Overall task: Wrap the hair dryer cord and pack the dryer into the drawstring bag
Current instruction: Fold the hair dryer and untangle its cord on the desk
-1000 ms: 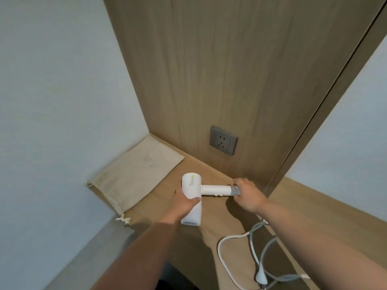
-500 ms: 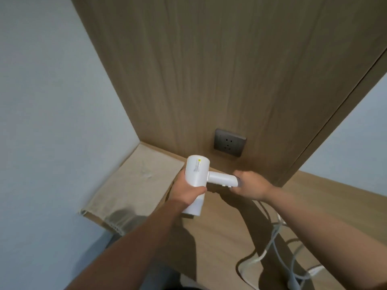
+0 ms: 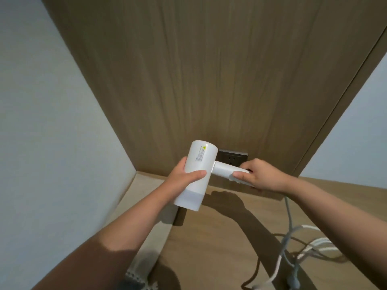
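Wood panel wall (image 3: 209, 70) fills the upper centre of the frame, pale painted wall (image 3: 41, 122) down the left side, another pale wall patch (image 3: 356, 132) at right.

Counter (image 3: 219, 237), wood grain, spans the lower half from centre to the right edge. Hard shadows of both arms fall across it.

Drawstring bag (image 3: 146, 237), beige cloth, lies flat on the counter along the left wall, lower left of centre. Mostly hidden behind the left forearm; its frilled mouth edge shows at the bottom of the frame.

Hair dryer (image 3: 195, 174), white, held up off the counter at frame centre. Barrel runs tilted, top end up near the socket, lighter band at the lower end. Small warning label with yellow triangle near the top. Handle sticks out to the right, roughly level.

Left hand (image 3: 184, 178): grip wrapped around the barrel at mid-length, thumb across the front face, fingers behind.

Right hand (image 3: 261, 176): grip closed around the end of the handle, thumb on top. Handle end is covered by the palm.

Cord (image 3: 293, 237), white to grey, drops from under the right hand and lies in loose tangled loops on the counter at lower right. Not wound on anything. Plug not clearly made out among the loops at the bottom edge.

Wall socket (image 3: 233, 159), dark grey plate, on the wood panel just behind the dryer's top end and handle, left part hidden by the barrel.
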The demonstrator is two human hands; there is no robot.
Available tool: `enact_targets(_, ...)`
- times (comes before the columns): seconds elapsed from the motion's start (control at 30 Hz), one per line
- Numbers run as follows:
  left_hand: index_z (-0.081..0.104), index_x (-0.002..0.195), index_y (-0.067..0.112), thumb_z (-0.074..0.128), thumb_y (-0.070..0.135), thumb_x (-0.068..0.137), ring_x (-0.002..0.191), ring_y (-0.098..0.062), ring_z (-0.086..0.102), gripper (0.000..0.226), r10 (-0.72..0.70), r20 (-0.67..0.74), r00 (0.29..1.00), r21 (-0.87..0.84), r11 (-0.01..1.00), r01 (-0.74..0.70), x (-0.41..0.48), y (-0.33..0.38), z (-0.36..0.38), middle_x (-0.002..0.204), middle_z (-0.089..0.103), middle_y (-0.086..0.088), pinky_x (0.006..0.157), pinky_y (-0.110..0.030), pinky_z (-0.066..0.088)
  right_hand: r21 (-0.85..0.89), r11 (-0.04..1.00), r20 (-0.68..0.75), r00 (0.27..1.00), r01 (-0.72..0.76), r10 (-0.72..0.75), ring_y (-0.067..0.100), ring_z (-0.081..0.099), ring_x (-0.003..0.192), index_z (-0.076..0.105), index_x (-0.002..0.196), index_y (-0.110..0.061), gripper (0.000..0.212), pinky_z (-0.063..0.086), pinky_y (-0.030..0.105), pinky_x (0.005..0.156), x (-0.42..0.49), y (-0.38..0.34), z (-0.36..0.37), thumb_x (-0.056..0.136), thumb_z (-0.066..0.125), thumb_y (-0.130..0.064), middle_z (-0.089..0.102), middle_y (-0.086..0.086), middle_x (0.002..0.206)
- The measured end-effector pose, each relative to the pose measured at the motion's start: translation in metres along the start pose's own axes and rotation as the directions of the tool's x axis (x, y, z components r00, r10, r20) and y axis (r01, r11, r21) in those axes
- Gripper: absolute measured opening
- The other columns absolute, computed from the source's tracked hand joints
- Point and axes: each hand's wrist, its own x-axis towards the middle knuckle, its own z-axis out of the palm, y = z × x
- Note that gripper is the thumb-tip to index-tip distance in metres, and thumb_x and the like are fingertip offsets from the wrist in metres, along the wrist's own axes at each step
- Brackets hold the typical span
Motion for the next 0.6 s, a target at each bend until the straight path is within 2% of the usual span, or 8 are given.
enact_targets(0.1,0.05,0.116,0.036,0.069,0.041,0.067,0.097,-0.02,0.064,0.053,0.038,-0.002,0.999,-0.022,0.999,-0.038,-0.003,0.01,0.003,0.108,0.062,0.002,0.075,-0.037,0.055,0.027,1.0,-0.042,0.999,-0.001,0.002,0.006,0.049,0.04,0.06,0.066,-0.007,0.049,0.039,0.031,0.051,-0.007,-0.002,-0.006,0.087,0.054,-0.052,0.051,-0.001,0.053)
enact_targets(0.27,0.054,0.117,0.029,0.069,0.038,0.064,0.093,-0.019,0.064,0.056,0.096,-0.127,0.987,-0.081,0.991,-0.107,-0.023,0.026,0.029,0.107,0.064,0.001,0.069,-0.032,0.052,0.102,0.995,-0.104,0.995,0.004,0.007,0.014,0.048,0.046,0.065,0.07,-0.006,0.052,0.039,0.031,0.051,-0.028,0.002,-0.02,0.084,0.055,-0.055,0.051,0.001,0.054)
enact_targets(0.37,0.054,0.119,0.03,0.07,0.041,0.062,0.095,-0.023,0.065,0.059,0.087,-0.191,0.978,-0.133,0.985,-0.114,-0.036,0.034,0.052,0.109,0.064,-0.002,0.073,-0.038,0.055,0.13,0.991,-0.137,0.99,0.003,0.015,0.016,0.048,0.045,0.064,0.068,-0.006,0.054,0.039,0.03,0.049,-0.046,0.003,-0.028,0.085,0.053,-0.055,0.05,0.003,0.053)
enact_targets(0.5,0.048,0.121,0.03,0.069,0.044,0.061,0.099,-0.026,0.063,0.065,0.041,-0.309,0.95,-0.278,0.951,-0.131,-0.046,0.05,0.092,0.112,0.06,-0.005,0.077,-0.043,0.057,0.213,0.977,-0.278,0.959,-0.003,0.064,0.023,0.056,0.052,0.065,0.078,-0.001,0.057,0.045,0.029,0.049,-0.067,-0.001,-0.029,0.09,0.045,-0.053,0.059,0.013,0.065)
enact_targets(0.6,0.047,0.12,0.03,0.07,0.045,0.064,0.098,-0.026,0.063,0.063,0.058,-0.307,0.95,-0.264,0.954,-0.143,-0.053,0.055,0.108,0.112,0.06,-0.005,0.077,-0.043,0.057,0.238,0.971,-0.246,0.967,-0.009,0.069,0.024,0.059,0.056,0.064,0.081,-0.004,0.055,0.048,0.029,0.052,-0.084,0.001,-0.034,0.091,0.041,-0.054,0.06,0.011,0.071)
